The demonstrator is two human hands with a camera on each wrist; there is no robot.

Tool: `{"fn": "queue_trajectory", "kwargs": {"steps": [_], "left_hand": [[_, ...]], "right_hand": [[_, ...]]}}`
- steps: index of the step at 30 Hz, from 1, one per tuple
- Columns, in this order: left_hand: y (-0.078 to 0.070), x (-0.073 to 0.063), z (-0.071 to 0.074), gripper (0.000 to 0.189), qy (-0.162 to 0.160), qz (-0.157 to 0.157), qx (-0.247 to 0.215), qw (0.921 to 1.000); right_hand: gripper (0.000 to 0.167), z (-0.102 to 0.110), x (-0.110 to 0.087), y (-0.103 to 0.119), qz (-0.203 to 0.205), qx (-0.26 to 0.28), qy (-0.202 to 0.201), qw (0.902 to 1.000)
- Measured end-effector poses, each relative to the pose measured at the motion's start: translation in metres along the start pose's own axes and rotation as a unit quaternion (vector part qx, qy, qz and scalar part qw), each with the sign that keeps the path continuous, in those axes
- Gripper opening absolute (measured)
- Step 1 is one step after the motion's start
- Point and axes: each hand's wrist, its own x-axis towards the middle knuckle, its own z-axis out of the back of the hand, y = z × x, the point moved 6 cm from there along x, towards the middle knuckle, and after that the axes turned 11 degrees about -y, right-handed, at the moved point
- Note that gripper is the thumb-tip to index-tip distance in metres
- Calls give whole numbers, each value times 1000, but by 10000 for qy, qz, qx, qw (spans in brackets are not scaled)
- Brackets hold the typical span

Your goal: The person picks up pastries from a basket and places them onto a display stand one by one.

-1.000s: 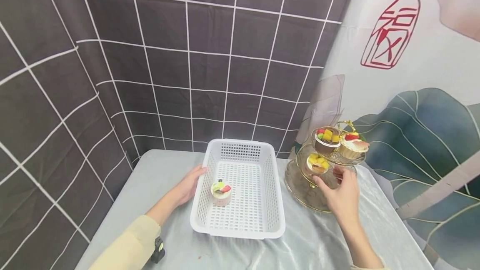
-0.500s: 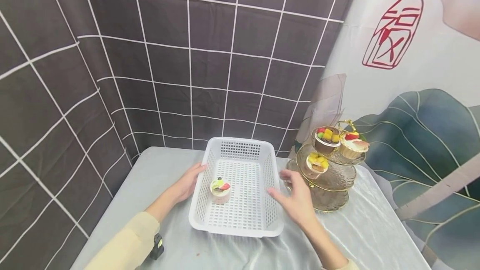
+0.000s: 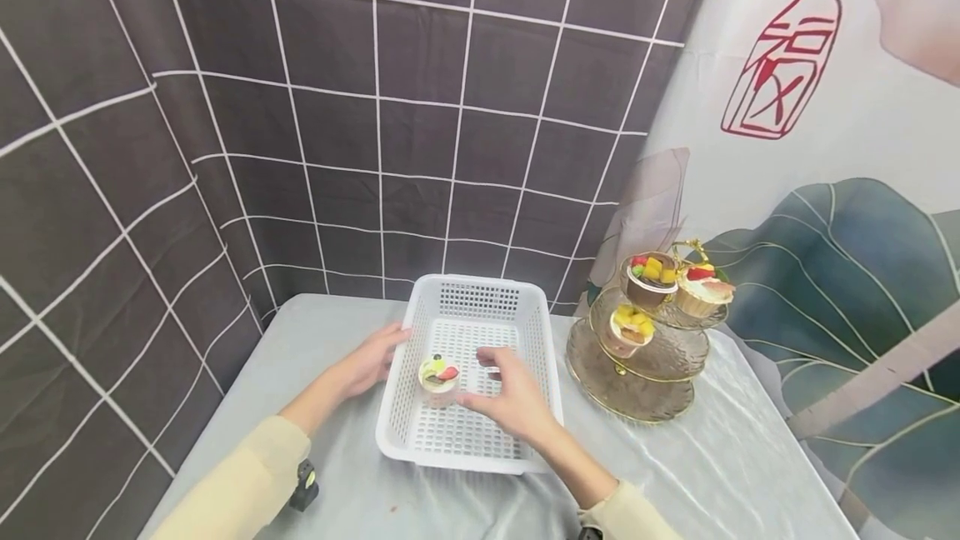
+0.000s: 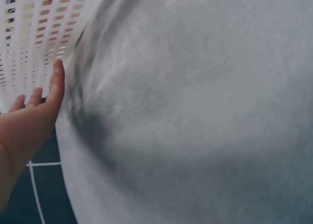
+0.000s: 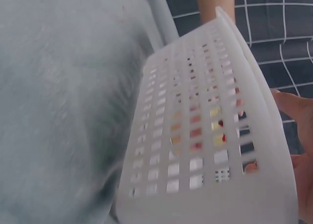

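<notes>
A white plastic basket (image 3: 467, 465) with slotted walls stands on the table. Inside, toward its left wall, sits a small cupcake (image 3: 438, 380) topped with green and red fruit pieces. My left hand (image 3: 367, 363) lies along the basket's left side, fingers extended, fingertips at the rim; the left wrist view shows these fingers (image 4: 57, 82) against the outer wall. Over the basket, my right hand (image 3: 517, 405) has thumb and fingers spread apart, with the thumb close beside the cupcake and nothing between them. In the right wrist view the basket wall partly hides that hand.
Right of the basket stands a tiered glass stand (image 3: 637, 394) with gold rims. It bears a chocolate cup (image 3: 647, 297), a cream cupcake (image 3: 699, 300) and a yellow-fruit cupcake (image 3: 624, 340). A dark checked curtain (image 3: 420, 140) hangs behind the table.
My right hand has moved left from the tiered stand, across the basket's right rim, to beside the cupcake inside. My left hand stays at the basket's left side.
</notes>
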Motion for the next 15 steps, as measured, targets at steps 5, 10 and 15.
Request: {"fn": "queue_trajectory", "kwargs": {"steps": [5, 10, 15], "left_hand": [[-6, -6, 2, 66, -52, 76, 247, 9997], [-11, -10, 4, 63, -37, 79, 481, 9988], [-11, -12, 3, 61, 143, 131, 258, 9995]], "right_hand": [[81, -11, 4, 6, -18, 22, 152, 9999], [85, -22, 11, 8, 1, 238, 264, 9994], [89, -34, 17, -1, -309, 244, 439, 9983]]}}
